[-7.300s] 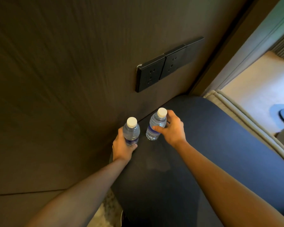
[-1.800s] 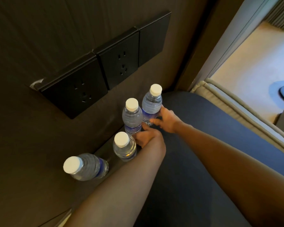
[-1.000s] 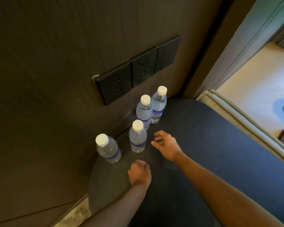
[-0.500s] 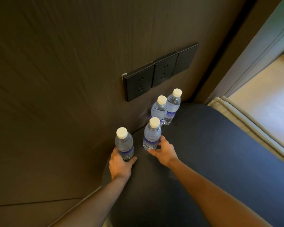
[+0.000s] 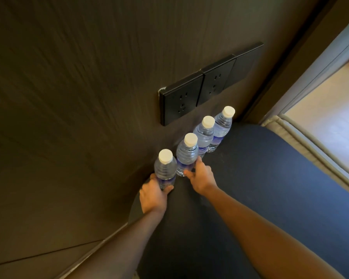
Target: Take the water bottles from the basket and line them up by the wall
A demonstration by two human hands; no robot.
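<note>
Several clear water bottles with white caps and blue labels stand upright in a row along the dark wall (image 5: pixel 79 97), on a dark round table (image 5: pixel 250 188). My left hand (image 5: pixel 153 195) grips the base of the nearest bottle (image 5: pixel 165 168). My right hand (image 5: pixel 199 176) holds the lower part of the second bottle (image 5: pixel 186 153). Beyond it stand the third bottle (image 5: pixel 205 131) and the far bottle (image 5: pixel 223 123), untouched and close together. No basket is in view.
Black wall sockets (image 5: pixel 199 87) sit just above the bottles. A beige cushioned edge (image 5: pixel 302 141) borders the table on the right, with a pale floor (image 5: pixel 330 103) beyond a door frame. The table's near and right parts are bare.
Both hands moved the two nearest bottles closer to the far pair, tightening the row. A second ago both hands were off the bottles; now each grips one.
</note>
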